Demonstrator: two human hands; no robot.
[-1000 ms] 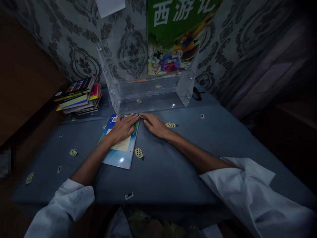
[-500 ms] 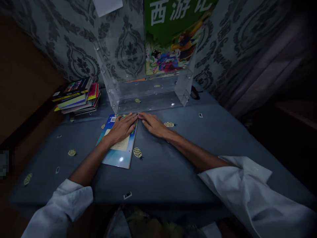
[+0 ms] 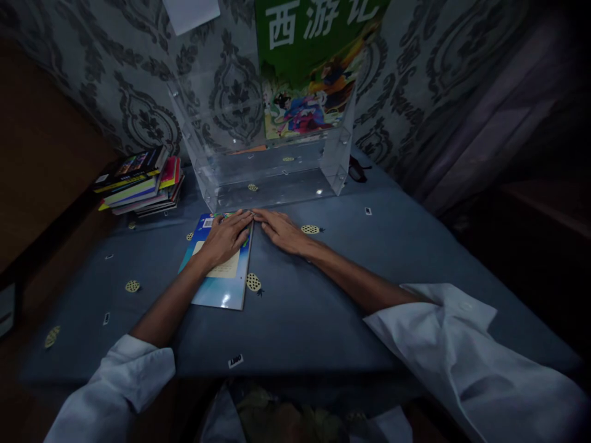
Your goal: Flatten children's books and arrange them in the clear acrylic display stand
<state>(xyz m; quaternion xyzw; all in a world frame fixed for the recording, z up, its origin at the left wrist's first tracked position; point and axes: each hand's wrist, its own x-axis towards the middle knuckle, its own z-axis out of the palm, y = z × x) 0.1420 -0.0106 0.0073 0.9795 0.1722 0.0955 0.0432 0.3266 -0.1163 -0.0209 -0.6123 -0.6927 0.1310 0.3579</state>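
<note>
A thin blue book (image 3: 219, 295) lies flat on the table, a barcode and a pale text panel on its upward face. Flat across its upper part rests my left hand (image 3: 227, 239), fingers stretched toward the top right corner. My right hand (image 3: 281, 231) lies on the cloth just right of the book, its fingertips at that same corner and close to the left fingertips. Its fingers are extended, and nothing shows in its grasp. The left hand hides part of the book's cover.
Behind the book stands a clear acrylic rack (image 3: 277, 187) holding a green picture book (image 3: 305, 80). A stack of books (image 3: 138, 181) is at the back left. Dark glasses (image 3: 357, 170) lie right of the rack. A patterned blue cloth (image 3: 323, 320) covers the table.
The whole view has shifted slightly. Both hands keep nearly the same place at the book's top right corner, and the book has not visibly moved on the cloth.
</note>
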